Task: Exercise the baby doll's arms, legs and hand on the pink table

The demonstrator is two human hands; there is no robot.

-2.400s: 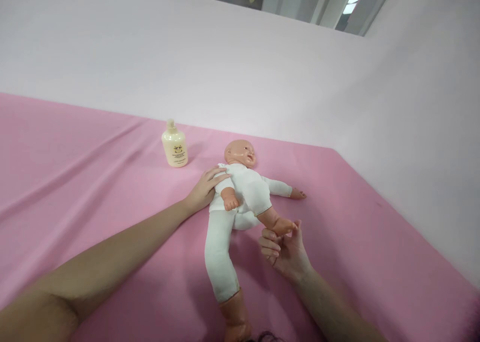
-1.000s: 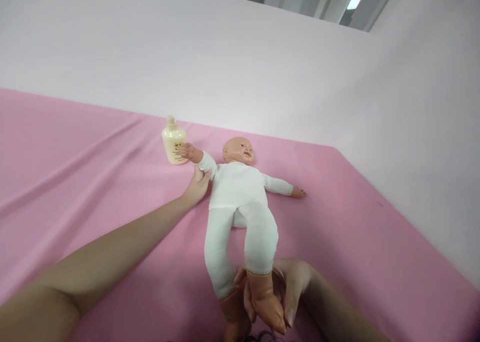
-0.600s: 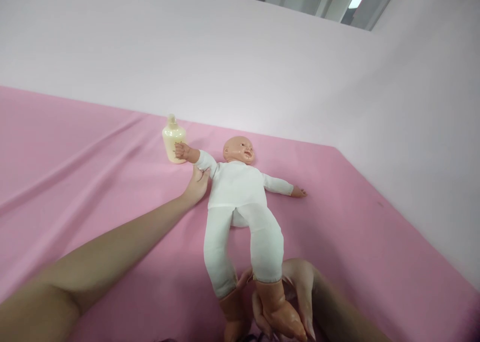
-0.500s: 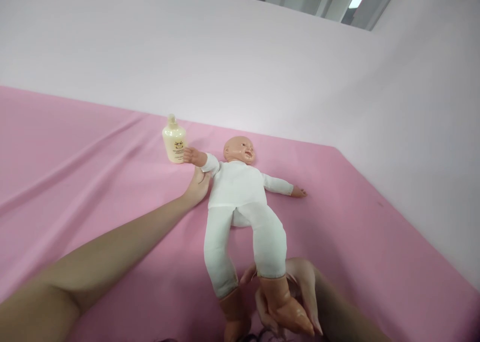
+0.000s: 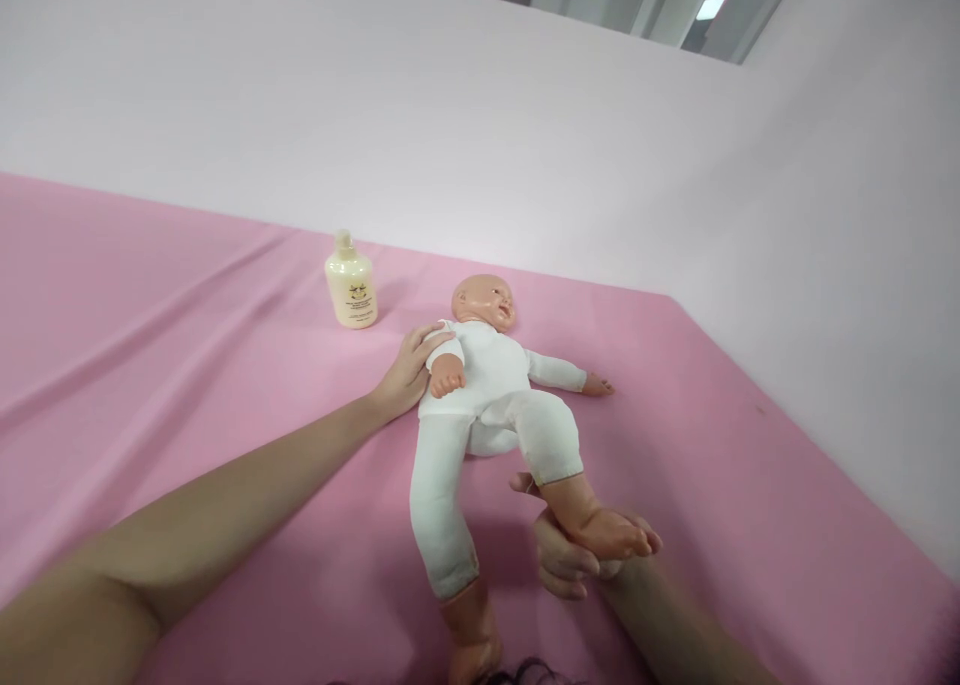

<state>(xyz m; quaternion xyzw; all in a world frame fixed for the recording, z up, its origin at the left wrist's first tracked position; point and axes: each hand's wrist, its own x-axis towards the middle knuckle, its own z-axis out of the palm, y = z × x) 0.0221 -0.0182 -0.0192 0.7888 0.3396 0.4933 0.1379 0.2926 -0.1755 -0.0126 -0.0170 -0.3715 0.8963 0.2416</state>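
A baby doll (image 5: 480,385) in a white suit lies on its back on the pink cloth (image 5: 187,365), head toward the wall. My left hand (image 5: 405,375) grips the doll's upper arm at the shoulder, and that arm is folded across the chest. My right hand (image 5: 570,555) holds the doll's bare foot from beneath, with the knee bent and lifted. The other leg lies straight toward me. The doll's far arm stretches out to the right.
A cream lotion bottle (image 5: 350,283) stands upright on the cloth, left of the doll's head. A pale wall rises behind the surface and along its right side. The cloth has long folds on the left.
My left hand has swung the doll's arm from pointing at the bottle down onto its chest. My right hand has pushed the foot up and away, bending the knee.
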